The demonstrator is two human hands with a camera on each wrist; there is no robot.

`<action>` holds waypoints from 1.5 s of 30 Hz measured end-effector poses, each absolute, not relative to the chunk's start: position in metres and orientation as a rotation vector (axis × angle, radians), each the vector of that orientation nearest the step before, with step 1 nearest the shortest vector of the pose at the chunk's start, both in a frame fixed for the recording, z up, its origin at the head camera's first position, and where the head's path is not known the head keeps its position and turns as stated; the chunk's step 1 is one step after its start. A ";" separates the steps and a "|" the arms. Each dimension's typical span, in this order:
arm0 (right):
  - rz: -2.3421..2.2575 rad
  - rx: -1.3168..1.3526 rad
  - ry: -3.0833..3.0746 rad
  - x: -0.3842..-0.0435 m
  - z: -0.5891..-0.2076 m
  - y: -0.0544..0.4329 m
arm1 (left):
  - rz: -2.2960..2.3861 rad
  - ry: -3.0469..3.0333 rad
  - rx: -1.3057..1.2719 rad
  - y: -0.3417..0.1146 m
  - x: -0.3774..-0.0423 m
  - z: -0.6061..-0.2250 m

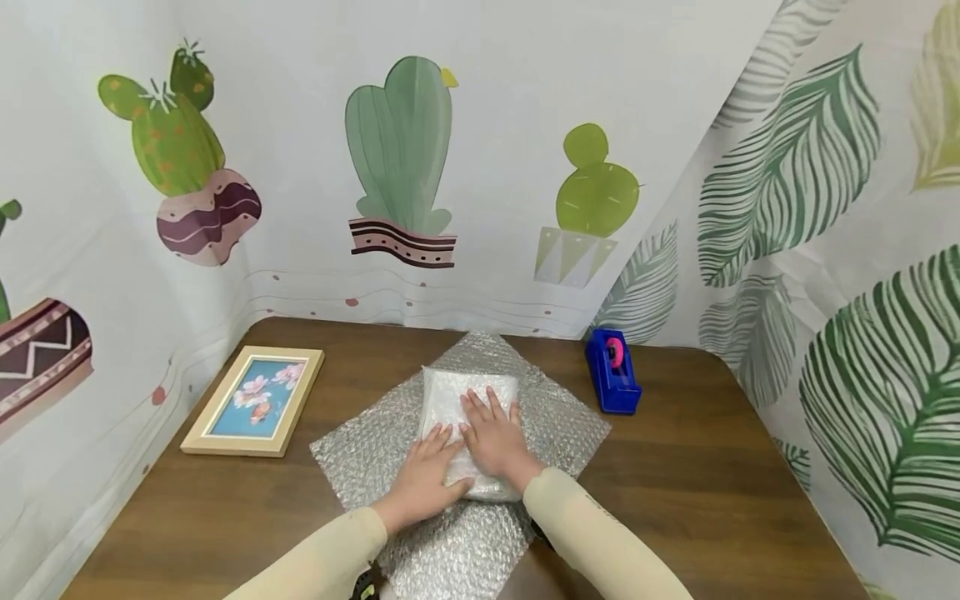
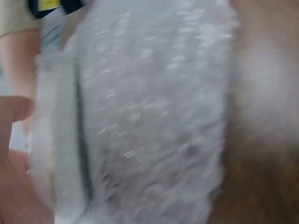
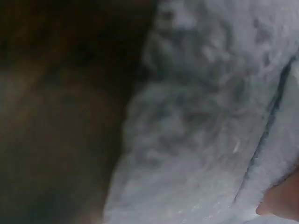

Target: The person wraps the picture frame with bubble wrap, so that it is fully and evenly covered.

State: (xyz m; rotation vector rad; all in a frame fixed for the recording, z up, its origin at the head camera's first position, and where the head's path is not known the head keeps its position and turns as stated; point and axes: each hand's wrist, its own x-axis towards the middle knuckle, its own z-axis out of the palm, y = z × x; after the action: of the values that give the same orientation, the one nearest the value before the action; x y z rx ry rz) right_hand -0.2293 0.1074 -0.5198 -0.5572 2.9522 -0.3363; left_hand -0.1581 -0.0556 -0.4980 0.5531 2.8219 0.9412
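Note:
In the head view a flat, square package (image 1: 442,392) wrapped in bubble wrap lies on a larger sheet of bubble wrap (image 1: 367,442), turned cornerwise on the table. My left hand (image 1: 423,483) rests on the package's lower left part, fingers extended. Spread over its middle and right side is my right hand (image 1: 495,437), palm down. The left wrist view shows the package's pale side edge (image 2: 65,140) beside the sheet (image 2: 154,93). At the lower right of the right wrist view, a fingertip (image 3: 282,198) touches the wrapped package. What the wrap contains is hidden.
A wooden picture frame (image 1: 300,400) with a flower picture lies at the table's left. To the right of the sheet stands a blue tape dispenser (image 1: 618,392) with a pink core. A printed cloth (image 1: 495,167) hangs behind the brown table (image 1: 697,467).

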 end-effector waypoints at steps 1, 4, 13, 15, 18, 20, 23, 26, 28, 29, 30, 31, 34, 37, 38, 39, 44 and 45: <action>-0.329 -0.567 2.952 -0.228 -0.520 0.108 | 1.052 2.770 0.535 -0.059 -0.160 -0.496; -0.333 -0.574 2.937 -0.226 -0.520 0.107 | 1.309 2.677 0.396 -0.072 -0.176 -0.491; -0.356 -0.570 2.951 -0.228 -0.519 0.108 | 1.569 2.317 -0.119 -0.087 -0.253 -0.484; -0.357 -0.564 2.941 -0.228 -0.519 0.108 | 1.636 2.283 -0.168 -0.081 -0.261 -0.489; -0.353 -0.551 2.939 -0.227 -0.518 0.106 | 1.676 2.339 -0.168 -0.073 -0.265 -0.493; -0.329 -0.531 2.939 -0.228 -0.519 0.105 | 1.645 2.437 -0.139 -0.069 -0.265 -0.496; -0.328 -0.519 2.946 -0.228 -0.518 0.103 | 1.511 2.602 -0.049 -0.065 -0.262 -0.499; -0.328 -0.512 2.939 -0.228 -0.517 0.103 | 1.373 2.678 0.076 -0.061 -0.259 -0.503; -0.326 -0.512 2.936 -0.227 -0.517 0.104 | 1.269 2.714 0.177 -0.059 -0.257 -0.505; -0.321 -0.511 2.933 -0.226 -0.517 0.104 | 1.192 2.737 0.230 -0.058 -0.256 -0.507; -0.316 -0.512 2.933 -0.226 -0.517 0.105 | 1.115 2.760 0.277 -0.058 -0.256 -0.507; -0.313 -0.514 2.932 -0.226 -0.517 0.105 | 1.061 2.784 0.320 -0.057 -0.255 -0.507; -0.292 -0.520 2.929 -0.225 -0.517 0.107 | 0.865 2.839 0.388 -0.057 -0.254 -0.507; -0.275 -0.528 2.932 -0.224 -0.516 0.107 | 0.698 2.889 0.449 -0.058 -0.253 -0.507; -0.273 -0.532 2.935 -0.224 -0.516 0.107 | 0.612 2.908 0.479 -0.058 -0.252 -0.507; -0.276 -0.534 2.937 -0.224 -0.517 0.107 | 0.561 2.926 0.511 -0.057 -0.251 -0.507; -0.290 -0.535 2.944 -0.226 -0.519 0.106 | 0.402 2.962 0.626 -0.054 -0.232 -0.502; -0.284 -0.528 2.944 -0.226 -0.519 0.105 | 0.412 2.960 0.632 -0.053 -0.227 -0.500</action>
State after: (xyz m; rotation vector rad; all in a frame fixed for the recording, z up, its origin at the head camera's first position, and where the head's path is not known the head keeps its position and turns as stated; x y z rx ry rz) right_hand -0.2262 0.1052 -0.5191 -0.5281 2.9444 -0.2843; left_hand -0.2271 -0.0530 -0.5004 0.6317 2.9599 0.4118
